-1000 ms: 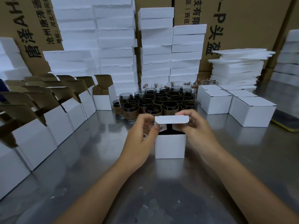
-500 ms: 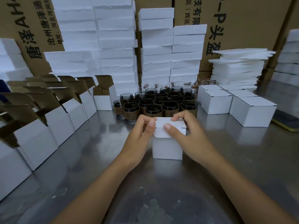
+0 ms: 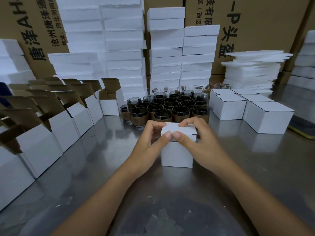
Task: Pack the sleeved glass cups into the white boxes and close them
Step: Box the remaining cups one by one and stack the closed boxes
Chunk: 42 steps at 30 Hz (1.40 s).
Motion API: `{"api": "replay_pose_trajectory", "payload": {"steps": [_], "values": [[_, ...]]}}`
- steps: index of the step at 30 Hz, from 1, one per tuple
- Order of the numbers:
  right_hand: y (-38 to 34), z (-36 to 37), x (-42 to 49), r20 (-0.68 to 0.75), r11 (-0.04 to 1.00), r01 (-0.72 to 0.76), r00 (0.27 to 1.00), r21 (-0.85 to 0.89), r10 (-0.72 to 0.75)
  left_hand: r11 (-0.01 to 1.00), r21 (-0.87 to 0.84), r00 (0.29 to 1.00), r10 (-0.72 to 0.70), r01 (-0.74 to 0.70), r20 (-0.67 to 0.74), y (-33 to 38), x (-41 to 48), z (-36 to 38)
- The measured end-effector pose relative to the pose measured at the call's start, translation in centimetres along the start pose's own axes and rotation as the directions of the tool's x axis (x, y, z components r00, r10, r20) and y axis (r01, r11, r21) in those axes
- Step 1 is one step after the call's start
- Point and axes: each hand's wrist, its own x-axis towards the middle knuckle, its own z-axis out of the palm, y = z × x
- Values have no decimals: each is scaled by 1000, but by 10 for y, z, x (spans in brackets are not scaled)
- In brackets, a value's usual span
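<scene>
A small white cardboard box [image 3: 177,154] stands upright on the brushed metal table [image 3: 102,159], near the centre and close to the person. Its white top lid [image 3: 179,129] lies almost flat over the opening; whether the tuck flap is fully seated cannot be told. The contents of the box are hidden.

Left hand [image 3: 150,142]: fingers curled over the far left edge of the lid, thumb pressed on the near edge. Right hand [image 3: 201,142]: fingers curled over the far right edge, thumb pressed on the near edge. The two thumb tips sit just beside each other at the middle of the front edge. Both hands grip the box at lid level.

Directly behind the box is a dense cluster of dark glass cups with brown sleeves [image 3: 167,108], all upright on the table. To the left, a row of open white boxes with raised brown flaps [image 3: 59,133] runs from the near edge toward the back. To the right, a group of closed white boxes [image 3: 269,120] stands together, the boxes touching.

At the rear of the table are tall stacks of white foam blocks [image 3: 182,57] and a lower stack of thin white foam sheets [image 3: 252,72]. Large brown cartons with black printed characters [image 3: 264,23] stand behind the stacks.
</scene>
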Motion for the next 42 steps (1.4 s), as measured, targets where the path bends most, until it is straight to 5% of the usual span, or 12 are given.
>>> {"api": "replay_pose_trajectory", "payload": {"steps": [7, 26, 34, 39, 42], "values": [[4, -1, 6, -25, 992, -50, 998, 118, 54, 996, -54, 997, -65, 68, 42, -3, 2, 0], [4, 1, 5, -35, 994, 101, 994, 44, -99, 975, -187, 993, -110, 118, 54, -10, 13, 4], [2, 4, -1, -75, 955, 225, 967, -191, -243, 985, -134, 992, -102, 111, 75, -6, 7, 4], [-2, 2, -6, 47, 766, 343, 924, -544, -380, 992, -74, 990, -93, 101, 107, -5, 0, 3], [0, -5, -4, 41, 724, 313, 929, -615, -367, 992, -68, 992, -99, 104, 75, -3, 0, 4]]}}
